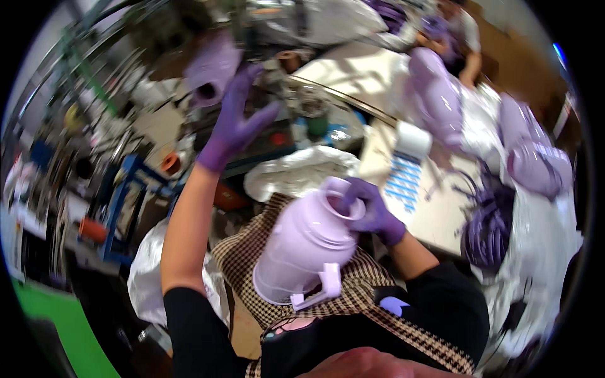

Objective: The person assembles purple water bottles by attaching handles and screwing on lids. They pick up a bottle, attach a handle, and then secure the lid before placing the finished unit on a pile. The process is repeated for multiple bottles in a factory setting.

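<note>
A lilac plastic vacuum flask shell (302, 242) with a side handle lies tilted across my lap, its round mouth toward the upper right. My right hand (375, 211), in a purple glove, grips the rim of that mouth, with the fingers partly inside it. Farther off, my left hand (236, 126), also gloved in purple, is stretched out with thumb and fingers apart. Its fingertips are beside a second lilac shell (215, 63) near the machinery; blur hides whether they touch.
On the right, a white table (435, 220) carries a sheet of blue-and-white labels (403, 183), a white roll (413, 140) and purple straps (488, 227). More lilac shells (438, 94) lie beyond, near another person (463, 38). A blue metal frame (123, 208) stands left, a white sack (296, 170) ahead.
</note>
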### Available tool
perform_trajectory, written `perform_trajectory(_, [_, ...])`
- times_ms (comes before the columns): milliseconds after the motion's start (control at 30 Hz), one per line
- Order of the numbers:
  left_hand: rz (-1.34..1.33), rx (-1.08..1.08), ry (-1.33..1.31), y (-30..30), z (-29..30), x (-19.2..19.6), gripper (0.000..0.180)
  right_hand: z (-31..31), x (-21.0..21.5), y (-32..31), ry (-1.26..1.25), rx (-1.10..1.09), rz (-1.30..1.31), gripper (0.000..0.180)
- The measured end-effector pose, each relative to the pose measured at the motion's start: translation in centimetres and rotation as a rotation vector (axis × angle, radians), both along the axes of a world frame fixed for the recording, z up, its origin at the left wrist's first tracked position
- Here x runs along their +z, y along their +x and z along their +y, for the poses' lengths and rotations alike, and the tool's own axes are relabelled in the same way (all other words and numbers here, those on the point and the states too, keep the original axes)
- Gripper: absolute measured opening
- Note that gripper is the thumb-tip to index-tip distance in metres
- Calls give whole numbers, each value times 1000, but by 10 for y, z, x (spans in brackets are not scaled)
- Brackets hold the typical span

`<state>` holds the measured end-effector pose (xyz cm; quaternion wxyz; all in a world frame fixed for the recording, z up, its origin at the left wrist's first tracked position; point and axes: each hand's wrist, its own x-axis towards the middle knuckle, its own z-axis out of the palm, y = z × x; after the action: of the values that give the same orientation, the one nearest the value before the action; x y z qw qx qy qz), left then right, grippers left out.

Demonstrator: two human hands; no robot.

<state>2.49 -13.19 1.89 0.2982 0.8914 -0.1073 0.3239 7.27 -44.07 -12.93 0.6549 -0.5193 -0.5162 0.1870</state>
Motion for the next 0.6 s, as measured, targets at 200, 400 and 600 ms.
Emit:
perform_trajectory(200, [583,-656,-211,-72,-89,1,38,9,13,-31,198,71,438,78])
perform_trajectory(400, [359,348,-76,-137,-69,53,21,-95,-19,64,-327,-1059,-731,46])
perform_trajectory(600, [698,268,-277,-151,-19,16,41,-173,-97,176,-1212,-1084,-521,50])
